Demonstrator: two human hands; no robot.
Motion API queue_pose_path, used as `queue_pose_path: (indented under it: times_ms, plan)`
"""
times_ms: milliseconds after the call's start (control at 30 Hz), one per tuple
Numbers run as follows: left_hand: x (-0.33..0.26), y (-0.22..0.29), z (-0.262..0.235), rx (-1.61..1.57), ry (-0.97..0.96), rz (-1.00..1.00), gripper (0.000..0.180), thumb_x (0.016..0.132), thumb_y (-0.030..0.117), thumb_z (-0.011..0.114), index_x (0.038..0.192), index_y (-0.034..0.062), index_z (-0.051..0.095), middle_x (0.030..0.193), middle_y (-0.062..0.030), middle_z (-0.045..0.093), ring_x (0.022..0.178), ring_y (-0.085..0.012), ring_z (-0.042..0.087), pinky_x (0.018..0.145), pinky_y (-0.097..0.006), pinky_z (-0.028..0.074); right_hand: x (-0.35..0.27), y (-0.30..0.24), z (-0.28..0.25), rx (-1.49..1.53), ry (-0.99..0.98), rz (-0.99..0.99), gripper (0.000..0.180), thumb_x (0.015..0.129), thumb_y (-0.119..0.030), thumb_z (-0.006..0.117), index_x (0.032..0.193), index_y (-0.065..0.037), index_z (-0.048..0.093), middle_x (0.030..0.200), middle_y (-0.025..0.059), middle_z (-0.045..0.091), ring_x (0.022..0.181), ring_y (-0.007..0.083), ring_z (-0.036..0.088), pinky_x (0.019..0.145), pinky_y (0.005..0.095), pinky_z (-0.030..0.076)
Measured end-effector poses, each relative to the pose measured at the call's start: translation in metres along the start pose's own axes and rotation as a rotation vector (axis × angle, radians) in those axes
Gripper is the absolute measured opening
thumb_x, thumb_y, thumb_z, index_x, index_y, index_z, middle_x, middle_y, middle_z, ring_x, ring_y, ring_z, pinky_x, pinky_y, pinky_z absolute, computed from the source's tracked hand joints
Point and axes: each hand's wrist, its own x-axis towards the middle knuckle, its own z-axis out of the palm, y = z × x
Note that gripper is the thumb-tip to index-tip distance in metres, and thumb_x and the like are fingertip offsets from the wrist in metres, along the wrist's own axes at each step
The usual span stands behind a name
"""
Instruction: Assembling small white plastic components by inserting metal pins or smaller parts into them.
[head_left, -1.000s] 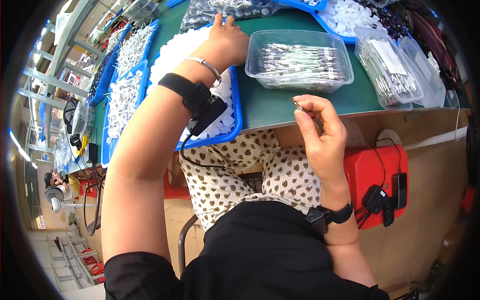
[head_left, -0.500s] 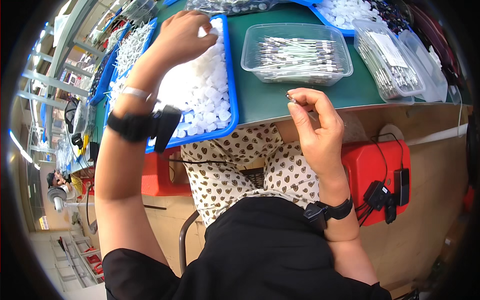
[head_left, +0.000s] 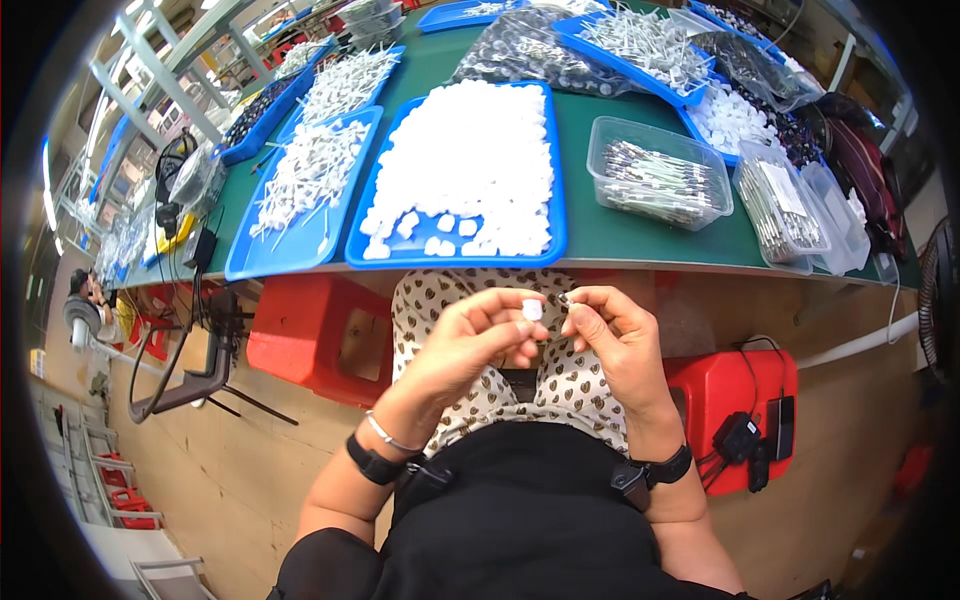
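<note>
Over my lap, my left hand (head_left: pixel 478 335) pinches a small white plastic piece (head_left: pixel 532 310) between thumb and fingers. Just to its right, my right hand (head_left: pixel 618 340) is closed on a small dark, shiny metal part (head_left: pixel 563 299), most of it hidden by the fingertips. A narrow gap separates the two parts. Straight ahead on the green table lies a blue tray (head_left: pixel 559 190) heaped with similar white pieces. To its right stands a clear plastic box (head_left: pixel 660 143) of thin rods with metal ends.
Left of the white pieces is a blue tray (head_left: pixel 345 215) of white stick-like parts. A second clear box (head_left: pixel 785 235) of rods stands at the right. A plastic bag (head_left: pixel 530 50) of parts lies farther back. Red stools (head_left: pixel 310 340) flank my legs, one bearing black devices (head_left: pixel 740 440).
My left hand has come back from the tray of white pieces, now holding one, to beside my right hand. My right hand has lowered toward my lap, and the view has shifted.
</note>
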Motion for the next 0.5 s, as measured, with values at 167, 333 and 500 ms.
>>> queue_pose_path:
  times_ms: [167,333,500]
  plan:
    - [-0.015,-0.026,-0.002,-0.424,-0.062,-0.034,0.030,0.088,0.006,0.059,0.116,-0.0013,0.053,0.098,-0.0088,0.063,0.080,-0.0114,0.062,0.073,-0.022,0.052,-0.020,0.005,0.016,-0.086,-0.055,0.034,0.014,0.090,-0.008,0.059,0.100,0.001,0.064,0.085,0.0027,0.066,0.077,0.0063,0.059,0.067,0.0205,0.047]
    - [-0.034,-0.045,-0.010,-0.440,-0.021,-0.003,0.020,0.090,0.010,0.060,0.107,0.0011,0.054,0.097,-0.0088,0.063,0.080,-0.0118,0.062,0.072,-0.022,0.053,-0.036,0.007,0.028,-0.231,-0.031,-0.044,0.013,0.086,-0.005,0.063,0.097,0.002,0.064,0.086,0.0024,0.066,0.080,0.0073,0.059,0.072,0.0213,0.047]
    - [-0.052,-0.044,-0.009,-0.432,0.015,0.052,0.026,0.090,0.009,0.059,0.113,-0.0003,0.053,0.098,-0.0080,0.062,0.085,-0.0128,0.062,0.079,-0.025,0.053,-0.042,0.006,0.038,-0.461,0.043,-0.250,0.013,0.084,-0.006,0.066,0.093,0.002,0.066,0.085,0.0085,0.068,0.077,0.0130,0.064,0.069,0.0248,0.049]
